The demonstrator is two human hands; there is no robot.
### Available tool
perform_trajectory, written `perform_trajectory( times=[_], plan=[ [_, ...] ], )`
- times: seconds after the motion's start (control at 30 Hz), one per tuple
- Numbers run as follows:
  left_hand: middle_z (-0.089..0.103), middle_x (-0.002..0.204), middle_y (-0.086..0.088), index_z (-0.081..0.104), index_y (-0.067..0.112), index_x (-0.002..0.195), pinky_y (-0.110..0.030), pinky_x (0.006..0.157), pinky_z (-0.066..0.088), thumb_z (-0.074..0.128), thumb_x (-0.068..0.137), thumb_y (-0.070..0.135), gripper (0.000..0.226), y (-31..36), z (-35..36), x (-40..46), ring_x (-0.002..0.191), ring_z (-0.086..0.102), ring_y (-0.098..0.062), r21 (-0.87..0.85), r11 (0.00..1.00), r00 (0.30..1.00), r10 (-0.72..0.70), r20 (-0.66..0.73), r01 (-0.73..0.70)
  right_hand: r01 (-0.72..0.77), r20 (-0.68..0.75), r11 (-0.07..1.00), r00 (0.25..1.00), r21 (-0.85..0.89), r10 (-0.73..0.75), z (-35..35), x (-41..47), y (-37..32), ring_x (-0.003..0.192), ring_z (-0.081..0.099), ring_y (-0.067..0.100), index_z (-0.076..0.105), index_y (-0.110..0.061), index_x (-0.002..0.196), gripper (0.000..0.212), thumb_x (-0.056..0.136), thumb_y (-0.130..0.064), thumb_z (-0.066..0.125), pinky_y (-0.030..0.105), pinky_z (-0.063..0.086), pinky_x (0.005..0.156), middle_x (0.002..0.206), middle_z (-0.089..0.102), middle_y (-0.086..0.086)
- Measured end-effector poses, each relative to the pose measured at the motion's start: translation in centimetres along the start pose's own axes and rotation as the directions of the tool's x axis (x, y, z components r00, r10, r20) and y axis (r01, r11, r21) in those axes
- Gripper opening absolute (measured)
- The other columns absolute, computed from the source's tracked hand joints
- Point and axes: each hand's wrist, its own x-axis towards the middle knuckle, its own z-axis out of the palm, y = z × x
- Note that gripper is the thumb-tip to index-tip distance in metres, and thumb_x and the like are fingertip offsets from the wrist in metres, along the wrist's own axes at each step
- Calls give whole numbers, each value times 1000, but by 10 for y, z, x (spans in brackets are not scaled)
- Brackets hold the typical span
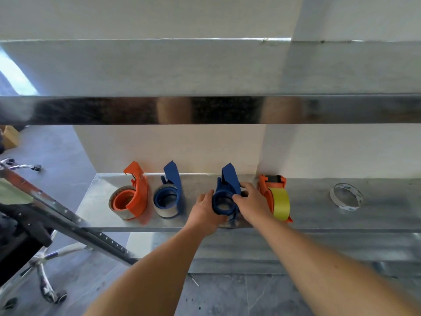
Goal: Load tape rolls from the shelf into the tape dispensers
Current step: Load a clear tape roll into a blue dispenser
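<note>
A row of tape dispensers stands on a metal shelf (376,215). At the left an orange dispenser (134,197) holds a clear-brown roll. Beside it a blue dispenser (170,195) also carries a roll. My left hand (205,213) and my right hand (252,204) both grip a second blue dispenser (226,192) at its round hub, left hand on the left side, right hand on the right. Whether a roll sits on this hub I cannot tell. To the right an orange dispenser (271,190) holds a yellow roll (281,204).
A thin white empty tape ring (346,196) lies on the shelf at the right. An upper metal shelf (205,108) hangs over the row. A chair base with castors (45,270) and a slanted metal rail (68,217) stand at the left.
</note>
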Motion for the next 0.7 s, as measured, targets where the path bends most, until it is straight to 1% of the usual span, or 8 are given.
perform_trajectory(
  times=[0.1,0.2,0.27,0.33,0.4,0.47,0.57,0.7],
  plan=[
    [37,146,-2,26,17,153,-20,97,36,80,79,32,93,-3,1,2,128,46,-20,32,999,1000,26,-4,-26,1,0,1000,1000,8,-1,3,-1,-1,77,58,8,46,-25,137,45,94,-25,58,14,43,55,107,59,-5],
    [39,140,-2,35,19,147,-21,94,40,79,78,35,83,-2,1,7,120,50,-21,84,995,998,57,-24,-55,9,-6,1000,1000,2,-9,3,-2,0,73,57,6,46,-24,137,44,94,-24,57,13,42,52,104,58,-5],
    [43,135,-3,41,18,141,-24,92,42,79,77,36,76,-1,1,9,115,52,-21,104,992,997,77,-30,-74,19,-7,1000,1000,-4,-19,1,-1,0,78,57,8,47,-23,137,44,95,-23,57,11,40,53,110,59,-2],
    [45,133,-3,44,18,139,-25,92,43,80,77,39,75,-2,0,10,114,53,-22,115,989,995,94,-32,-90,21,-7,1000,1000,-7,-21,-1,0,0,85,57,11,47,-23,138,44,95,-22,56,11,39,54,121,61,1],
    [45,133,-2,44,19,139,-24,91,42,79,77,40,75,-4,-4,11,115,52,-22,127,987,994,107,-29,-102,18,-6,1000,1000,-13,-18,-3,2,0,89,58,14,47,-23,139,44,95,-20,55,14,42,58,126,61,2],
    [44,136,-3,42,19,141,-22,89,39,78,78,37,75,-8,-10,11,118,51,-22,137,985,994,107,-11,-105,21,8,999,1000,-37,-21,-5,4,1,89,58,14,47,-24,140,45,95,-18,53,17,44,62,129,60,2],
    [43,141,-3,39,19,145,-24,94,39,78,79,34,78,-14,-20,12,121,50,-23,156,982,994,105,20,-107,27,18,997,1000,-69,-25,-6,7,0,85,58,14,48,-24,140,45,95,-16,51,16,42,57,129,60,2],
    [41,145,-4,36,18,148,-22,96,37,79,78,31,83,-17,-26,15,125,48,-23,166,981,994,94,52,-102,31,9,996,999,-83,-31,-7,9,-4,91,58,16,51,-23,136,43,94,-13,51,25,46,71,128,62,3]
  ],
)
